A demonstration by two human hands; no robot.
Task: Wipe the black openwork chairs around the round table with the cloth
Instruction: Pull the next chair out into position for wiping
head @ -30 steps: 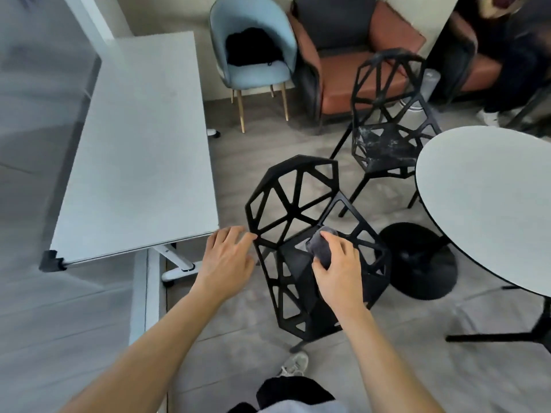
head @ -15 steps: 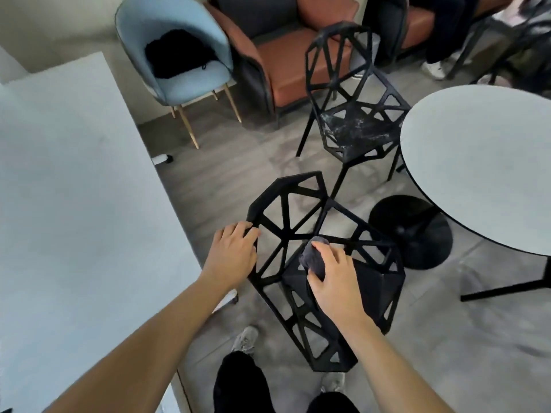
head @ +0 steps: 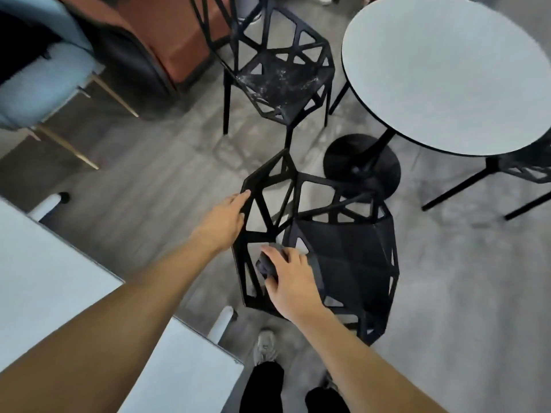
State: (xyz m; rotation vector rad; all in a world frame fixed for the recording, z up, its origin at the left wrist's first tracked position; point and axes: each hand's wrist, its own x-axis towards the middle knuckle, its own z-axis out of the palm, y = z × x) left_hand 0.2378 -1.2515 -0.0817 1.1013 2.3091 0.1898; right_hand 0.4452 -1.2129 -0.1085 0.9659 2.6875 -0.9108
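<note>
A black openwork chair [head: 343,251] stands just in front of me, its latticed back toward me. My left hand [head: 223,219] grips the left rim of that back. My right hand [head: 293,281] presses a dark grey cloth [head: 267,265] against the lower struts of the back, near where it meets the seat. A second black openwork chair [head: 280,76], its seat streaked with white marks, stands farther off beside the round white table [head: 447,73]. Part of a third black chair [head: 524,171] shows under the table's right side.
A white rectangular table [head: 59,293] fills the lower left, its foot near my shoe [head: 264,345]. A light blue chair [head: 35,73] and a brown armchair [head: 167,34] stand at the top left. The round table's black base [head: 362,168] sits right behind the near chair.
The camera has tilted down and come closer. My right hand with the cloth has slid down the chair back toward the seat. My left hand keeps its hold on the back's rim.
</note>
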